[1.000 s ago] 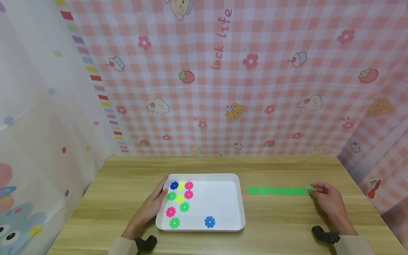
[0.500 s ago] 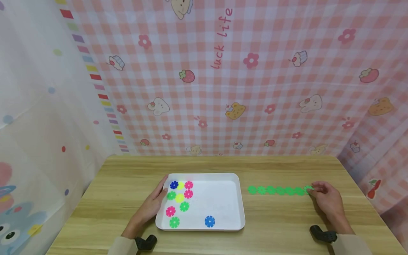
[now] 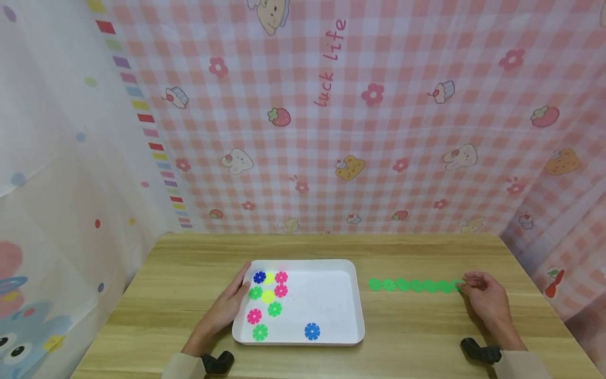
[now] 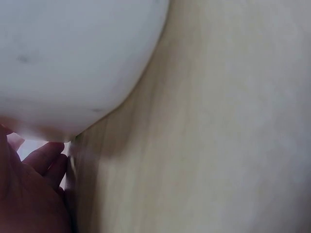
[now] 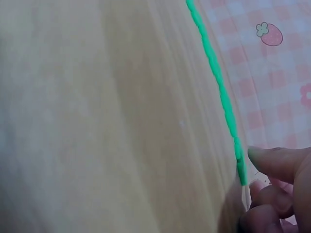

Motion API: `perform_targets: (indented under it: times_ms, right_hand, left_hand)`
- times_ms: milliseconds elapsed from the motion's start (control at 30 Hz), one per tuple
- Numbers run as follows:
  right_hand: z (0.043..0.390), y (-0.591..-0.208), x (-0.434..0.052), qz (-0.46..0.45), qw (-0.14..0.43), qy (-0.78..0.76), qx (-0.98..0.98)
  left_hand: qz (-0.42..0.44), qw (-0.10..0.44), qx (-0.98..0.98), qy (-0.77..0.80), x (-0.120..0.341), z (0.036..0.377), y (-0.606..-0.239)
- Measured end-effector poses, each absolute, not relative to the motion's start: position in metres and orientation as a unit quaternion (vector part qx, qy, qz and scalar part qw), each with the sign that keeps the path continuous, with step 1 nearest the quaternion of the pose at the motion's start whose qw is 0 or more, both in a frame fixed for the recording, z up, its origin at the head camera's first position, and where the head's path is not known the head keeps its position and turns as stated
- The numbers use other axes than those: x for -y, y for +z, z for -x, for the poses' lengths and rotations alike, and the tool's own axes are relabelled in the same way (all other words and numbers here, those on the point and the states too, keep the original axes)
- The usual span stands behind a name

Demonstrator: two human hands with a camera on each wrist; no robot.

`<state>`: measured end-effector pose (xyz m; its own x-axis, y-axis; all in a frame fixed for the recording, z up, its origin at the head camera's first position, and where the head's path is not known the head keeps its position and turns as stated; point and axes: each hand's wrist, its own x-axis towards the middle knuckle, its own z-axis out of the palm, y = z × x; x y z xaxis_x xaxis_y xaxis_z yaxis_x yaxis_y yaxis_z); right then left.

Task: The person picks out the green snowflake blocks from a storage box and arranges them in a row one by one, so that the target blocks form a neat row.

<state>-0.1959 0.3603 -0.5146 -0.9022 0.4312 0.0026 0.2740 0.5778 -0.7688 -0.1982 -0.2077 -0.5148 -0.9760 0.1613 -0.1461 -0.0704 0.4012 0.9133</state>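
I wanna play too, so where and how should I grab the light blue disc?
Probably pinch the light blue disc by its left and right edges, coming from above: it lies flat, near the front of the white tray, with no other disc touching it.

Curtained nook: cartoon drapes [image 3: 312,142] on 3 sides of wd-grain tbl [image 3: 412,326].

Tray [image 3: 331,300] set on table [image 3: 407,331], loose discs [image 3: 267,297] scattered inside; disc row [image 3: 416,286] laid right; cloth [image 3: 312,137] hung behind.
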Motion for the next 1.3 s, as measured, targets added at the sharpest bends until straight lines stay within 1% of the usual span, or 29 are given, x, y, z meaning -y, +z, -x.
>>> perform_targets:
  times_ms: [200, 267, 367, 567, 833, 1033, 1200, 1300]
  right_hand:
    - [0.196, -0.506, -0.346, 0.208, 0.129, 0.408, 0.88]
    - [0.198, -0.5, -0.337, 0.202, 0.129, 0.405, 0.882]
    - [0.199, -0.491, -0.319, 0.19, 0.116, 0.411, 0.884]
    - [0.203, -0.478, -0.283, 0.132, 0.082, 0.439, 0.885]
    - [0.211, -0.468, -0.242, 0.073, 0.041, 0.462, 0.883]
    - [0.218, -0.462, -0.205, 0.057, 0.045, 0.482, 0.873]
    - [0.221, -0.451, -0.169, 0.024, 0.048, 0.506, 0.861]
    - [0.221, -0.448, -0.148, 0.007, 0.037, 0.515, 0.856]
  left_hand:
    - [-0.026, 0.106, -0.832, 0.545, 0.207, 0.197, -0.513]
    - [-0.025, 0.106, -0.831, 0.546, 0.207, 0.197, -0.512]
    - [-0.028, 0.106, -0.831, 0.546, 0.207, 0.196, -0.513]
    - [-0.032, 0.107, -0.831, 0.545, 0.207, 0.196, -0.513]
    - [-0.028, 0.107, -0.831, 0.546, 0.205, 0.197, -0.514]
    - [-0.028, 0.109, -0.833, 0.542, 0.205, 0.197, -0.513]
    - [-0.029, 0.107, -0.832, 0.544, 0.206, 0.197, -0.512]
    - [-0.03, 0.108, -0.831, 0.545, 0.206, 0.197, -0.512]
